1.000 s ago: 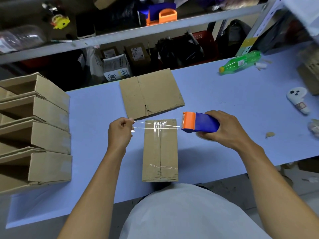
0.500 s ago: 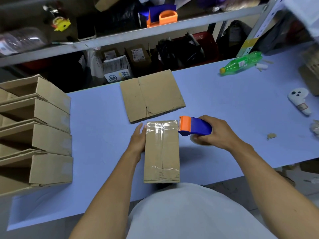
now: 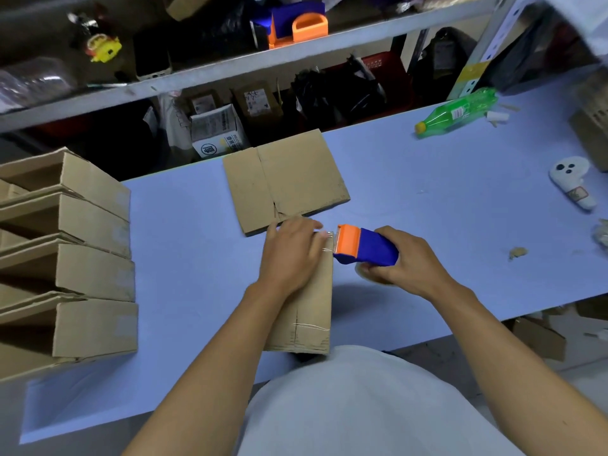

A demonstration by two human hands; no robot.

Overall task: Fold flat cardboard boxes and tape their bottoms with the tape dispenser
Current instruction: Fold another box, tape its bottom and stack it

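Observation:
A folded cardboard box (image 3: 309, 311) stands bottom up on the blue table (image 3: 184, 258) in front of me. My left hand (image 3: 289, 255) lies flat on its far end and presses down a strip of clear tape. My right hand (image 3: 404, 261) grips the blue and orange tape dispenser (image 3: 362, 246), whose orange head touches the box's far right corner. A second strip of tape crosses the box's near end. A stack of flat cardboard boxes (image 3: 283, 182) lies just beyond.
Several folded boxes (image 3: 82, 258) are stacked at the left. A green bottle (image 3: 457, 113) lies at the back right, a white controller (image 3: 572, 182) at the right edge. A second tape dispenser (image 3: 296, 26) sits on the shelf above.
The tape stretched in the air came down onto the box's far end. My left hand let go of the tape end and moved on top to press it. The dispenser came against the box.

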